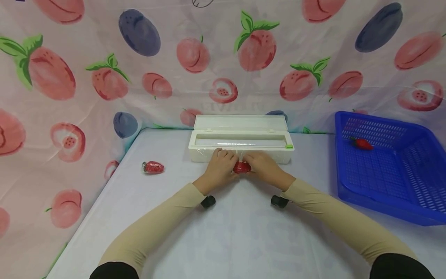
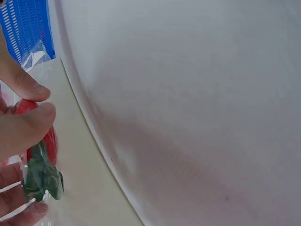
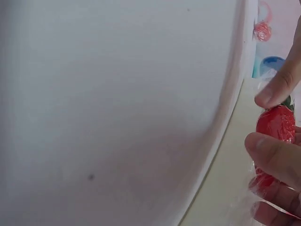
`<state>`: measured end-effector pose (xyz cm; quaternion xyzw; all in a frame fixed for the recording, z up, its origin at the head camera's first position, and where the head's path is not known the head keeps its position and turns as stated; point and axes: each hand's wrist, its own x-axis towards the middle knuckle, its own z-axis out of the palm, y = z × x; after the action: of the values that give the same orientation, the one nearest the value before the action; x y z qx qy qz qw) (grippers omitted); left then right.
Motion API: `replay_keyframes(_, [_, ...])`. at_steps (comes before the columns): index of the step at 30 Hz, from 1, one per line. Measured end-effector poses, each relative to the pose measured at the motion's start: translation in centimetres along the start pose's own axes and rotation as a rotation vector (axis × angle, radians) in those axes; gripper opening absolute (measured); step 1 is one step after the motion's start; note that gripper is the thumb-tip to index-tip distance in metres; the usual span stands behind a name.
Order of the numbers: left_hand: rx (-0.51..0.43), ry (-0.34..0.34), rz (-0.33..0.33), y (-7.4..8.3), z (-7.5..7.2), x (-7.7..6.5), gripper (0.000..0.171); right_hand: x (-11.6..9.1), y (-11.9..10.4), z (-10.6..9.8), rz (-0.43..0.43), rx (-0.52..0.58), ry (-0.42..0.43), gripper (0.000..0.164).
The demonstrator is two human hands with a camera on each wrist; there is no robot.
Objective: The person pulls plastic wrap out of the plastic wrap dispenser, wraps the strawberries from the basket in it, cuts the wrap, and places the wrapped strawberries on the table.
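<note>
Between my two hands is a red strawberry [image 1: 242,167] with green leaves, in front of a white cling film dispenser [image 1: 202,156]. Clear film [image 2: 35,55] covers the strawberry, its leafy end seen in the left wrist view. My left hand [image 1: 220,167] grips it from the left, thumb against its side. From the other side my right hand [image 1: 265,167] holds it, the thumb and fingers about the red body in the right wrist view. The fingers behind the fruit are partly hidden. The dispenser's lid [image 1: 240,123] stands raised at the back.
A film-wrapped strawberry [image 1: 153,167] lies on the white table to the left. At the right stands a blue plastic basket [image 1: 386,205] with an unwrapped strawberry [image 1: 362,143] inside. A fruit-printed cloth [image 1: 223,46] hangs behind the table. A small green tab [image 1: 289,146] sits on the dispenser's right end.
</note>
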<state>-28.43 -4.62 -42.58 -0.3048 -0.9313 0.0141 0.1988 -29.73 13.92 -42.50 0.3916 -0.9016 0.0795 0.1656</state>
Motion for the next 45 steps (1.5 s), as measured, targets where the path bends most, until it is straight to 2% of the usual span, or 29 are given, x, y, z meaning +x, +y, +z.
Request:
replay_keyframes(4, [-0.073, 0.0, -0.008, -0.1, 0.1, 0.0, 0.041, 0.0, 0.1, -0.1, 0.001, 0.03, 0.012, 0.031])
replay_keyframes(9, [-0.112, 0.004, -0.03, -0.2, 0.4, 0.0, 0.035, 0.1, 0.0, -0.5, 0.041, 0.059, -0.04, 0.026])
replay_keyframes(15, [-0.028, -0.037, -0.025, 0.0, 0.5, 0.3, 0.033, 0.3, -0.2, -0.6, 0.044, 0.038, -0.086, 0.025])
replay_keyframes(21, [0.072, -0.04, 0.012, 0.0, 0.6, 0.6, 0.033, 0.6, -0.2, -0.3, 0.033, -0.017, -0.096, 0.028])
replay_keyframes(26, [0.103, -0.01, 0.052, -0.2, 0.6, 0.6, 0.03, 0.7, -0.1, 0.3, 0.006, -0.064, -0.073, 0.027])
replay_keyframes(29, [0.12, 0.006, 0.087, -0.3, 0.6, 0.6, 0.021, 0.8, -0.1, 0.4, -0.02, -0.094, -0.052, 0.026])
replay_keyframes(32, [0.15, -0.008, 0.115, -0.4, 0.5, 0.6, 0.015, 0.9, 0.1, 0.6, -0.046, -0.126, -0.04, 0.026])
replay_keyframes(35, [0.166, -0.035, 0.13, -0.5, 0.4, 0.6, 0.017, 0.9, 0.2, 0.6, -0.056, -0.151, -0.045, 0.031])
replay_keyframes(39, [0.111, -0.073, 0.114, -0.7, 0.5, 0.3, 0.025, 0.8, 0.3, 0.5, -0.063, -0.173, -0.053, 0.035])
replay_keyframes(45, [0.001, -0.118, 0.064, -1.1, 0.7, -0.1, 0.031, 0.6, 0.5, 0.6, -0.084, -0.185, -0.019, 0.036])
